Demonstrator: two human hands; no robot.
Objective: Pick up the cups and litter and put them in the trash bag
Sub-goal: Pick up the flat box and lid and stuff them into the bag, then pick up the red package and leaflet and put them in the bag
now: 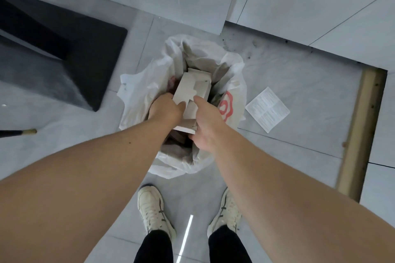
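A white plastic trash bag (136, 92) with a red logo stands open on the floor in front of my feet. Inside its mouth is a flat white cardboard box (191, 89), tilted, with other paper and cardboard litter under it. My left hand (165, 109) grips the box's left edge, thumb on top. My right hand (206, 121) holds its right side, thumb pressed on the top face. Both hands are over the bag's opening. No cups are visible.
A printed white leaflet (267, 109) lies on the grey tile floor right of the bag. A dark table base (70, 57) sits at the left. White cabinet doors (320, 2) are beyond, with a wooden strip (361, 128) at the right. My white shoes (154, 207) stand just behind the bag.
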